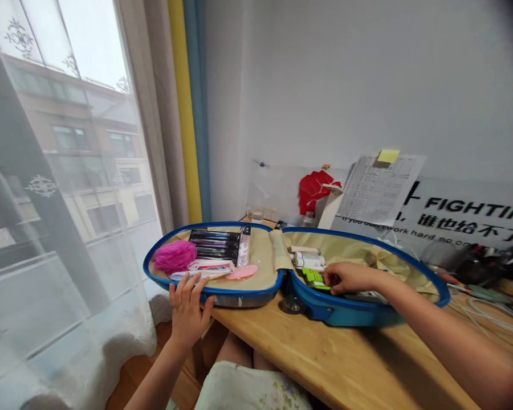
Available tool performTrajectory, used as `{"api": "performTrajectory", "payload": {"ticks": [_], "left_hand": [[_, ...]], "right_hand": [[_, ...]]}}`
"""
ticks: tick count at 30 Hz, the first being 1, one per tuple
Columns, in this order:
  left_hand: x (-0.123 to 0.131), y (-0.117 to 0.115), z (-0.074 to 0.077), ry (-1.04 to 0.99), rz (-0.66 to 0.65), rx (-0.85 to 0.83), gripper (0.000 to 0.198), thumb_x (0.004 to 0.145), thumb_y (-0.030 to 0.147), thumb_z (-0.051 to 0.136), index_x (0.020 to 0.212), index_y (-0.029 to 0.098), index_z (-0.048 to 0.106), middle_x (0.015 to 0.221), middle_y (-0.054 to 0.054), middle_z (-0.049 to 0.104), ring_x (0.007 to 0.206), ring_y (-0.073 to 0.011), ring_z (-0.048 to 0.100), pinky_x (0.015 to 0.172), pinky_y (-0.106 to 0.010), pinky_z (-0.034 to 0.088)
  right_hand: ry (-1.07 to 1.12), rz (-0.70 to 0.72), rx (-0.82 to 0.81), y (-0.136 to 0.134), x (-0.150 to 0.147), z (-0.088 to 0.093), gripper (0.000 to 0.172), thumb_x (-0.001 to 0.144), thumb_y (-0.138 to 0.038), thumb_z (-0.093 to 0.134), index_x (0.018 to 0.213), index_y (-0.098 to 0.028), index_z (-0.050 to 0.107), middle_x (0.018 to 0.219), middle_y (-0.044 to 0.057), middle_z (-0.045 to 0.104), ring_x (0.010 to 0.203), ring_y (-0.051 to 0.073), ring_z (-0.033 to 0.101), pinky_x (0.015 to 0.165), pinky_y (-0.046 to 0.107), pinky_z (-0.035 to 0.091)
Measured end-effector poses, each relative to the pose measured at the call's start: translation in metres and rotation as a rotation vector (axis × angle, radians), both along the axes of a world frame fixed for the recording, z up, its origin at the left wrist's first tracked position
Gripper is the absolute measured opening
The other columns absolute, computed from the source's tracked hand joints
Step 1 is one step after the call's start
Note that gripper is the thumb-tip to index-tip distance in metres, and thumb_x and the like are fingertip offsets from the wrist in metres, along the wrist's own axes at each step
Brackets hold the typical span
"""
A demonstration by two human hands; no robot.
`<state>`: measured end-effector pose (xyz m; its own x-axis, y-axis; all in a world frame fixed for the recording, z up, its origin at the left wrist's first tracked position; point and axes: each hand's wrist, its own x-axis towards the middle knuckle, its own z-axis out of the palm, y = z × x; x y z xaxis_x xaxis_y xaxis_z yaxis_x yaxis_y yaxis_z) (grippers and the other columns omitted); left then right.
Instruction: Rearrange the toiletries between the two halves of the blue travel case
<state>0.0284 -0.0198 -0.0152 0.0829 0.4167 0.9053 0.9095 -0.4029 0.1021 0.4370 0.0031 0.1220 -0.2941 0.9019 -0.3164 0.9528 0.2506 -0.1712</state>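
Observation:
A small blue suitcase (329,312) lies open flat on a wooden desk (337,364). Its left half (222,296) holds a pink bath puff (175,255), a dark flat box (216,245), a toothpaste box (209,266) and a pink oval item (241,272). My left hand (188,310) rests on the front rim of that half, fingers spread. My right hand (347,278) reaches into the right half, fingers curled on a green packet (313,277). White tubes (308,259) lie just behind the packet.
A window with a sheer white curtain (68,239) fills the left. Against the wall stand a red paper cutout (314,191), a printed sheet with a yellow sticky note (378,191) and a lettered banner (465,219). Cables and dark items (487,279) crowd the desk's right side.

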Motion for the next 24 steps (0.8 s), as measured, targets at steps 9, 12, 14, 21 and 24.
{"api": "performTrajectory", "payload": {"ticks": [9, 12, 14, 21, 24], "left_hand": [[0.0, 0.0, -0.001, -0.005, 0.01, -0.02, 0.037, 0.089, 0.033, 0.043, 0.122, 0.019, 0.052, 0.121, -0.012, 0.056, 0.13, -0.0273, 0.036, 0.112, -0.048, 0.012], [0.0, 0.0, -0.002, -0.013, 0.009, -0.035, 0.038, 0.089, 0.033, 0.044, 0.123, 0.02, 0.051, 0.121, -0.012, 0.057, 0.13, -0.0273, 0.037, 0.112, -0.049, 0.012], [0.0, 0.0, -0.002, -0.012, 0.002, -0.026, 0.037, 0.088, 0.032, 0.045, 0.123, 0.02, 0.052, 0.121, -0.012, 0.057, 0.13, -0.0273, 0.037, 0.112, -0.048, 0.012], [-0.001, 0.001, -0.003, -0.016, 0.002, -0.041, 0.038, 0.088, 0.032, 0.046, 0.123, 0.019, 0.053, 0.123, -0.012, 0.056, 0.13, -0.0277, 0.036, 0.112, -0.049, 0.012], [0.0, 0.0, -0.003, -0.014, -0.001, -0.044, 0.037, 0.088, 0.032, 0.046, 0.122, 0.018, 0.053, 0.124, -0.013, 0.056, 0.13, -0.0278, 0.036, 0.112, -0.049, 0.012]], "right_hand": [[-0.081, 0.045, 0.043, -0.005, -0.003, 0.001, 0.025, 0.07, -0.03, 0.055, 0.091, -0.019, 0.065, 0.085, 0.005, 0.068, 0.076, 0.019, 0.061, 0.064, 0.027, 0.039], [-0.108, 0.058, 0.114, -0.008, -0.004, -0.002, 0.021, 0.073, -0.026, 0.05, 0.086, -0.021, 0.065, 0.084, 0.005, 0.068, 0.074, 0.018, 0.06, 0.064, 0.026, 0.039], [-0.112, 0.059, 0.164, -0.01, -0.005, -0.003, 0.018, 0.072, -0.025, 0.05, 0.081, -0.021, 0.065, 0.083, 0.006, 0.067, 0.073, 0.018, 0.06, 0.064, 0.026, 0.04], [0.15, -0.06, 0.248, -0.011, -0.005, 0.018, 0.029, 0.077, -0.047, 0.047, 0.079, -0.02, 0.06, 0.064, 0.003, 0.061, 0.06, 0.016, 0.055, 0.06, 0.027, 0.04], [0.52, -0.224, 0.227, -0.008, -0.009, 0.033, 0.042, 0.075, -0.06, 0.046, 0.089, -0.021, 0.054, 0.058, 0.001, 0.059, 0.052, 0.015, 0.054, 0.057, 0.028, 0.042]]}}
